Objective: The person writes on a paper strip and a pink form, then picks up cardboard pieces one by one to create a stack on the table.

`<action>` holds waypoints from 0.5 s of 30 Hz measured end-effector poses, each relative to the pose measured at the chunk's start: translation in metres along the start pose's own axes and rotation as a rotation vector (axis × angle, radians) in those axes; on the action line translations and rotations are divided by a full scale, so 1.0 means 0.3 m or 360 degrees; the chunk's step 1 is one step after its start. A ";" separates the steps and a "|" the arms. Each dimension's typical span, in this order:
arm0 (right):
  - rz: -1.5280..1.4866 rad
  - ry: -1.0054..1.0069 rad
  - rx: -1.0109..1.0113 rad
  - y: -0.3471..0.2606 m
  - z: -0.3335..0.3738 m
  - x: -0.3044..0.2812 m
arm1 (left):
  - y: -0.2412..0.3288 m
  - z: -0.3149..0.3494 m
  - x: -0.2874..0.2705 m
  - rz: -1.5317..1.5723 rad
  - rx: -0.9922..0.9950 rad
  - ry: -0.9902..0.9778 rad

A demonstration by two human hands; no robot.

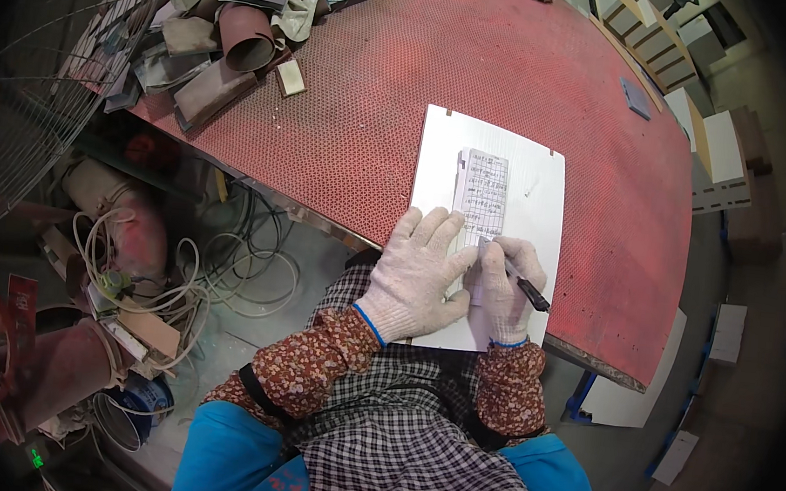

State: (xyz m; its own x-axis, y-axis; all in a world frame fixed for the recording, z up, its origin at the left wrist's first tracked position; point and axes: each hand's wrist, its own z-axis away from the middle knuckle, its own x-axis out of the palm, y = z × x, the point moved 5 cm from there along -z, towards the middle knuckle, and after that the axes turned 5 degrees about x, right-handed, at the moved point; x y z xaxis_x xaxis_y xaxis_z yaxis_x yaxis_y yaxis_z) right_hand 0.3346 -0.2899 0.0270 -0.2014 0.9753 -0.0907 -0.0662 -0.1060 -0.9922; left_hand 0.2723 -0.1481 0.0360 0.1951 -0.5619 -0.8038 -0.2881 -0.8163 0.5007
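Clamping black pen (532, 296) in right hand (502, 299), angled forward-left over narrow notepad (485, 190) extending lengthwise forward; resting left hand (417, 274) flat, thumb apart, at notepad's left edge.

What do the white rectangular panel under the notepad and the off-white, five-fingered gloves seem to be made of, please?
White rectangular panel: possibly coated wood board, smooth, judging by its flat, even face; the core is unclear.
Off-white gloves: probably knitted cotton or a blend, matte, judging by their ribbed, blue-edged cuffs.
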 end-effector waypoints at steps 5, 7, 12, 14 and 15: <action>0.0330 0.0007 -0.0184 -0.030 -0.004 -0.003 | 0.001 0.001 0.002 0.0005 -0.0008 -0.0003; 0.0290 0.0012 -0.0136 -0.013 -0.004 -0.007 | 0.000 0.001 0.004 0.0009 -0.0012 -0.0003; 0.0238 0.0025 -0.0112 -0.017 -0.002 -0.002 | -0.001 0.001 0.001 0.0019 -0.0007 0.0020; 0.0292 0.0046 -0.0121 -0.026 -0.001 -0.003 | 0.001 0.000 0.000 0.0019 -0.0005 0.0018; 0.0291 0.0045 -0.0121 -0.023 -0.001 -0.002 | 0.000 0.000 0.001 0.0015 -0.0006 0.0014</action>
State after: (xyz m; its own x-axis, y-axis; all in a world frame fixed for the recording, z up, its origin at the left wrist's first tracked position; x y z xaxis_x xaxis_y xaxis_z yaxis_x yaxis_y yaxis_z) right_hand 0.3355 -0.2897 0.0339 -0.1759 0.9464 -0.2710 0.0432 -0.2676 -0.9626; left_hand 0.2723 -0.1483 0.0359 0.2007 -0.5708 -0.7962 -0.2864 -0.8114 0.5095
